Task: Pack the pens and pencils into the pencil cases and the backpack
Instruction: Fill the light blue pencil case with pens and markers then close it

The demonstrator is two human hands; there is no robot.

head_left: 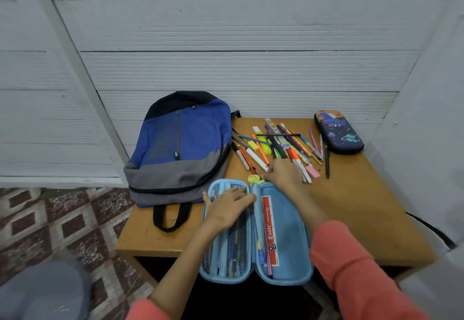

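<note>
1. Fingers (237, 191) of the left hand (227, 208) lie straight and spread, released, palm down on the mesh-pocket half of the open light-blue pencil case (288, 239). They grip nothing.
2. Right hand (285, 172) sits at the open case's 12 o'clock, knuckles up, on the near end of the pile of pens and pencils (283, 141). Its fingers bend down into the pile; cannot tell whether they grasp a pen.
3. The open case lies at the table's (364, 206) 6 o'clock edge and overhangs it toward the person. Its plain half holds a red ruler (271, 229) lengthwise, with a thin pink pen (267, 259) just at the ruler's 9 o'clock. More pens show behind the mesh.
4. The pile is loose and crossed, at the table's 12 o'clock, between the backpack (180, 143) and the dark-blue pencil case (339, 132). A white marker (256, 158) lies on its 8 o'clock side, its end just beside the right thumb.
5. The dark-blue case, space print on its lid, lies closed at the table's 2 o'clock corner. A black pen (327, 161) lies alone at its 7 o'clock.
6. A pink eraser (312, 172) lies near the right hand, at 3 o'clock. A small yellow round item (253, 178) lies at the hand's 9 o'clock, just beside the open case's far rim.
7. The backpack, blue, grey and black, lies flat at the table's 10 o'clock and overhangs the left edge.
8. Both arms wear orange-pink sleeves (351, 257).
</note>
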